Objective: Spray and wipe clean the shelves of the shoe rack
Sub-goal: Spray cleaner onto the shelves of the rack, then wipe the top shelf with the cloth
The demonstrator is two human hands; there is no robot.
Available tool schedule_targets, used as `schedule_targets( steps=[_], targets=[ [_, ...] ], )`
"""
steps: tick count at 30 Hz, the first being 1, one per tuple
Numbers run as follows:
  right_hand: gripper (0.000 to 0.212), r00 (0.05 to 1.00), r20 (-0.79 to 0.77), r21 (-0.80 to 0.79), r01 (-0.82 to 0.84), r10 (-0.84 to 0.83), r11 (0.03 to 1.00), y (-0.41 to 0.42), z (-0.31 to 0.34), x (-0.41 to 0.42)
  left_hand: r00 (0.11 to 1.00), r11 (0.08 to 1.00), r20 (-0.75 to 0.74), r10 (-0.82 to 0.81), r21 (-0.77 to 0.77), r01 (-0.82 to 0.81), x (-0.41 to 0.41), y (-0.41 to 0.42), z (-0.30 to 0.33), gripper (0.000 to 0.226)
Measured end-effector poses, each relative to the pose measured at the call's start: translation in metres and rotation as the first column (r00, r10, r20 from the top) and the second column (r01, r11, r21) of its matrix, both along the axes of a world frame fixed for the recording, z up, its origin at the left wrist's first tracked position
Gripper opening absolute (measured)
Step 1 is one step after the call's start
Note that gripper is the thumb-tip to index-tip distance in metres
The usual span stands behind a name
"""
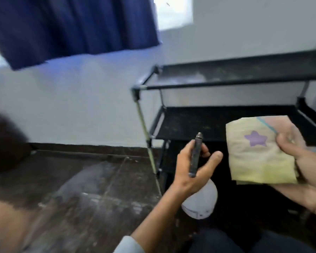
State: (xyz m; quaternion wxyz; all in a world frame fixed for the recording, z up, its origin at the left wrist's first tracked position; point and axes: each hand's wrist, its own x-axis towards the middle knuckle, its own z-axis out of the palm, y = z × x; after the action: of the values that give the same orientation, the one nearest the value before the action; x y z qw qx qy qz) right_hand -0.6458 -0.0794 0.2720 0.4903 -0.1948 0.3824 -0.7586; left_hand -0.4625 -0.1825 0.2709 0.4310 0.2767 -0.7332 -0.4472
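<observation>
My left hand (192, 167) grips a spray bottle (201, 201) by its dark trigger head, which points up toward the shoe rack; the white body hangs below my palm. My right hand (305, 161) holds a folded yellowish cloth (257, 157) with a purple star printed on it, thumb on top. The black shoe rack (226, 86) stands just beyond both hands. Its dusty top shelf (244, 73) and the dark shelf below (199, 125) are both in view. The cloth covers part of the lower shelf.
A white wall runs behind the rack, with a dark blue curtain (71, 28) hanging at the upper left. The dark floor (89, 189) stretches to the left of the rack. A dark blurred object (5, 143) sits at the left edge.
</observation>
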Motion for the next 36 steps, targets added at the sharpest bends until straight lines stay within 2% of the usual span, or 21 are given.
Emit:
schedule_targets(
  steps=[2, 5, 8, 10, 12, 14, 17, 21, 24, 26, 27, 30, 33, 36],
  targets=[
    [0.054, 0.997, -0.046, -0.090, -0.063, 0.059, 0.994, -0.011, 0.029, 0.027, 0.996, 0.997, -0.049, 0.072, -0.038, -0.074, 0.024, 0.005, 0.034, 0.028],
    [0.082, 0.983, -0.005, -0.162, -0.181, 0.182, 0.970, -0.028, 0.063, 0.078, 0.982, 0.989, -0.118, 0.149, -0.004, -0.150, 0.067, 0.016, 0.077, 0.027],
    [0.049, 0.960, -0.038, -0.253, -0.278, 0.278, 0.927, -0.041, 0.086, 0.142, 0.954, 0.971, -0.181, 0.238, 0.035, -0.236, 0.114, 0.030, 0.101, 0.021],
    [0.041, 0.927, -0.020, -0.270, -0.366, 0.375, 0.891, -0.044, 0.097, 0.186, 0.919, 0.943, -0.217, 0.330, 0.031, -0.331, 0.150, 0.038, 0.107, 0.021],
    [0.044, 0.874, 0.048, -0.240, -0.460, 0.484, 0.855, -0.043, 0.100, 0.227, 0.886, 0.912, -0.222, 0.407, 0.040, -0.409, 0.188, 0.047, 0.106, 0.023],
    [0.057, 0.803, 0.135, -0.172, -0.558, 0.581, 0.812, -0.042, 0.096, 0.267, 0.858, 0.880, -0.205, 0.471, 0.037, -0.474, 0.228, 0.055, 0.096, 0.024],
    [0.048, 0.719, 0.211, -0.117, -0.654, 0.663, 0.747, -0.040, 0.077, 0.326, 0.754, 0.768, -0.203, 0.624, -0.016, -0.640, 0.286, 0.070, 0.073, 0.022],
    [0.050, 0.657, 0.270, -0.042, -0.722, 0.704, 0.690, -0.031, 0.040, 0.406, 0.503, 0.515, -0.232, 0.832, -0.011, -0.857, 0.358, 0.090, 0.030, 0.019],
    [0.049, 0.631, 0.371, 0.061, -0.749, 0.681, 0.660, -0.029, 0.002, 0.450, 0.353, 0.358, -0.185, 0.917, -0.008, -0.934, 0.402, 0.103, -0.014, 0.021],
    [0.039, 0.633, 0.395, 0.106, -0.751, 0.666, 0.651, -0.030, -0.025, 0.469, 0.289, 0.293, -0.110, 0.951, 0.019, -0.956, 0.425, 0.109, -0.043, 0.026],
    [0.028, 0.615, 0.389, 0.141, -0.776, 0.686, 0.615, -0.030, -0.037, 0.477, 0.268, 0.270, -0.064, 0.961, 0.037, -0.962, 0.434, 0.112, -0.056, 0.030],
    [0.023, 0.586, 0.407, 0.234, -0.809, 0.701, 0.540, -0.035, -0.069, 0.492, 0.207, 0.204, 0.083, 0.975, 0.048, -0.978, 0.458, 0.121, -0.095, 0.041],
    [0.035, 0.547, 0.384, 0.275, -0.837, 0.744, 0.473, -0.041, -0.093, 0.498, 0.179, 0.160, 0.181, 0.967, 0.111, -0.981, 0.467, 0.129, -0.124, 0.053],
    [0.045, 0.537, 0.368, 0.306, -0.841, 0.759, 0.446, -0.048, -0.112, 0.500, 0.159, 0.122, 0.241, 0.957, 0.160, -0.980, 0.468, 0.135, -0.146, 0.059]
  ],
)
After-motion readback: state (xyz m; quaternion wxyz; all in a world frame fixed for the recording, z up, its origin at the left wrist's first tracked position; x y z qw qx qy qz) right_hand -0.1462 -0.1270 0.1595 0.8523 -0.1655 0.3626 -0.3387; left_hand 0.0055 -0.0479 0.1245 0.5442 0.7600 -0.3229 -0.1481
